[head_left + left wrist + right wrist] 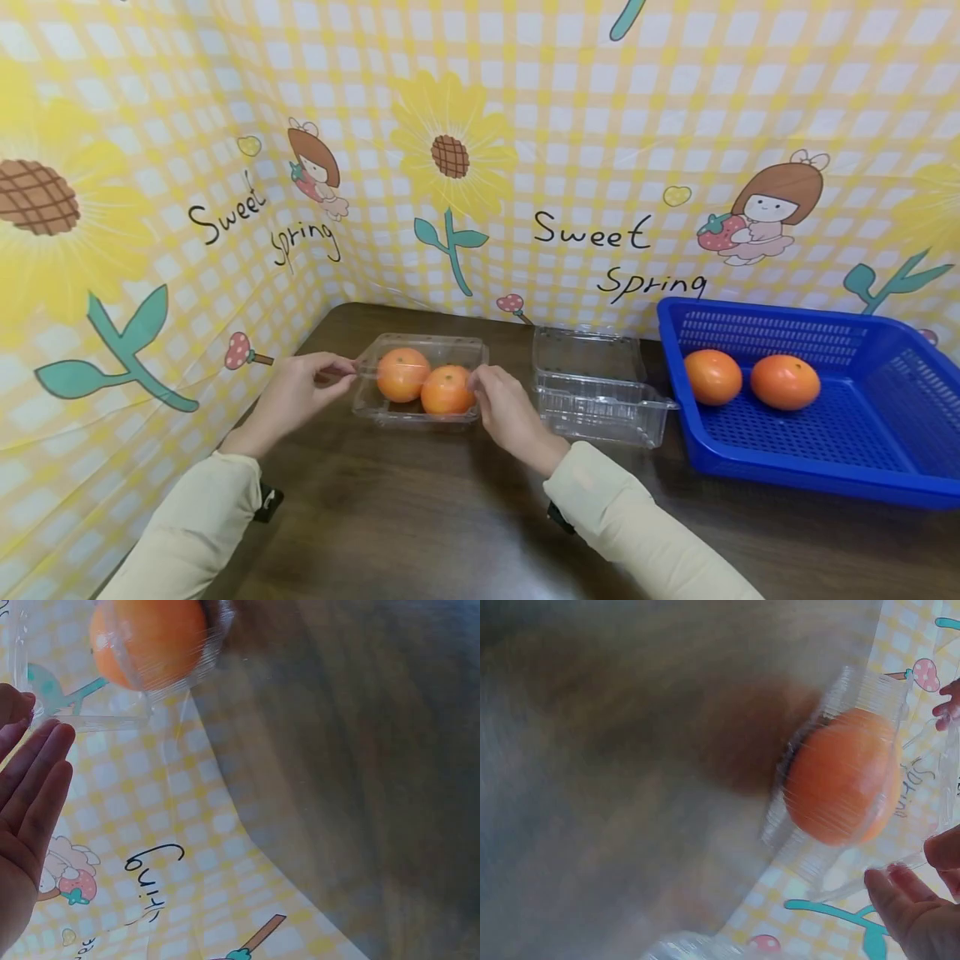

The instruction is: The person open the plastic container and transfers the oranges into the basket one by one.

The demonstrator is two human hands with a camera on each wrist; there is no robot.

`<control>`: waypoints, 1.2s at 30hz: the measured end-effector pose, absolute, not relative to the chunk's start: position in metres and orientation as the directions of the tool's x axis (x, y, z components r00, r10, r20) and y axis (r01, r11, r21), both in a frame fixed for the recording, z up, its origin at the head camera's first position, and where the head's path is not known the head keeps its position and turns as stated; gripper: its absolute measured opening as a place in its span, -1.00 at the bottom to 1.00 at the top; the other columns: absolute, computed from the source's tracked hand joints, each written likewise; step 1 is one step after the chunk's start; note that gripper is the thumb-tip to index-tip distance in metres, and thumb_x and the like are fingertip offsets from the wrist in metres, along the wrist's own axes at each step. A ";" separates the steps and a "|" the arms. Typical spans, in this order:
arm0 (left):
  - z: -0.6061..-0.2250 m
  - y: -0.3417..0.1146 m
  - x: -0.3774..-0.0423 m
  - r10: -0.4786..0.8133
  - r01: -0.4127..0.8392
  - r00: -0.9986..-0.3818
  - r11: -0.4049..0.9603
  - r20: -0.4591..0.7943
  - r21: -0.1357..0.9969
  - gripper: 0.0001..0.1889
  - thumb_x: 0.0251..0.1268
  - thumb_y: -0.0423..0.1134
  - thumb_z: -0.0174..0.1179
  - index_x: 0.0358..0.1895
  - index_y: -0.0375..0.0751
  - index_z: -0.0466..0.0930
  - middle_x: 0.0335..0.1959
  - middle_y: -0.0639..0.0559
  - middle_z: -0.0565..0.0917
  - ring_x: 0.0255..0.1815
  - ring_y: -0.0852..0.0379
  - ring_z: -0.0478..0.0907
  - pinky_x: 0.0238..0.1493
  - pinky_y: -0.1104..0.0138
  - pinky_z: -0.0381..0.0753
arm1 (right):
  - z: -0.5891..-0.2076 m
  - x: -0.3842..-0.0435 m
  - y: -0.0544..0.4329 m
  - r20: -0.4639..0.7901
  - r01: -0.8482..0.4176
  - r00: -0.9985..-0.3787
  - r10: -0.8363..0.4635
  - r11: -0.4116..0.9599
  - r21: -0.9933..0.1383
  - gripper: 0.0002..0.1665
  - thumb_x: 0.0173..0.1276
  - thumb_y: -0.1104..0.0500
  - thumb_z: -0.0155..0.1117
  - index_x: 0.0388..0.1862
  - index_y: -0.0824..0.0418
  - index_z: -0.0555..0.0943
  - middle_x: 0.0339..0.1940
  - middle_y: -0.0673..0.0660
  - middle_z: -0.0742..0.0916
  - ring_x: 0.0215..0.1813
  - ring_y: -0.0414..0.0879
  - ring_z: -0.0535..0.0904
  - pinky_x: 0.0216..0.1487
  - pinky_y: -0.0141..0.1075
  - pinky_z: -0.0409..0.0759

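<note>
A clear plastic clamshell box (369, 407) on the table holds two oranges, one orange (402, 375) on the left and another orange (446, 392) on the right. My left hand (303, 392) pinches the left edge of its lid between thumb and fingertips. At the lid's opposite edge, my right hand (513, 412) pinches the plastic in the same way. The right wrist view shows the lid raised at an angle over the fruit, with the right thumb and fingertips (885, 896) on its edge.
Right of the box stands a second clear clamshell box (600, 417) with its lid up. Beside it, a blue plastic basket (787, 477) holds two more oranges (785, 382). A yellow checked cloth (570, 125) hangs behind and left of the dark wooden table (390, 517).
</note>
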State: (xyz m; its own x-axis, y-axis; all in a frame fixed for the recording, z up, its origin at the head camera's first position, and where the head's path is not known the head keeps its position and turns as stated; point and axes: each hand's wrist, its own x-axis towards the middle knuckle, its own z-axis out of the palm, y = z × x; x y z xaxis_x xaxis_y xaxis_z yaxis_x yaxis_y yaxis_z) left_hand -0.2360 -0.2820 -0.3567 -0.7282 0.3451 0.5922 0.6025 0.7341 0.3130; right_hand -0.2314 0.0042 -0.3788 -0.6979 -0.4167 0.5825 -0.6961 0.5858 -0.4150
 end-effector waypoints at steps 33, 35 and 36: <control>-0.302 -0.259 -0.291 0.107 0.383 -0.860 0.783 0.499 0.491 -0.81 0.14 -0.32 0.10 -0.21 -0.32 0.57 -0.28 -0.19 0.63 -0.27 -0.07 0.55 -0.18 0.13 0.50 | -0.302 -0.290 0.011 0.304 -0.504 -0.864 -0.403 0.657 -0.561 -0.90 0.23 0.31 0.13 -0.27 0.30 0.51 -0.27 0.16 0.67 -0.17 -0.06 0.58 -0.15 -0.31 0.52; -0.300 -0.256 -0.296 0.088 0.364 -0.869 0.779 0.486 0.511 -0.80 0.15 -0.32 0.09 -0.18 -0.34 0.56 -0.26 -0.19 0.62 -0.24 -0.07 0.54 -0.16 0.13 0.49 | -0.302 -0.294 0.011 0.295 -0.483 -0.875 -0.384 0.651 -0.585 -0.89 0.23 0.32 0.12 -0.25 0.31 0.50 -0.26 0.18 0.66 -0.16 -0.05 0.57 -0.14 -0.30 0.51; -0.300 -0.255 -0.298 0.081 0.360 -0.871 0.775 0.484 0.519 -0.79 0.16 -0.32 0.09 -0.18 -0.35 0.56 -0.25 -0.20 0.62 -0.23 -0.08 0.54 -0.16 0.13 0.49 | -0.302 -0.296 0.011 0.293 -0.473 -0.880 -0.374 0.643 -0.602 -0.89 0.23 0.32 0.12 -0.25 0.31 0.50 -0.26 0.18 0.65 -0.17 -0.04 0.56 -0.15 -0.29 0.51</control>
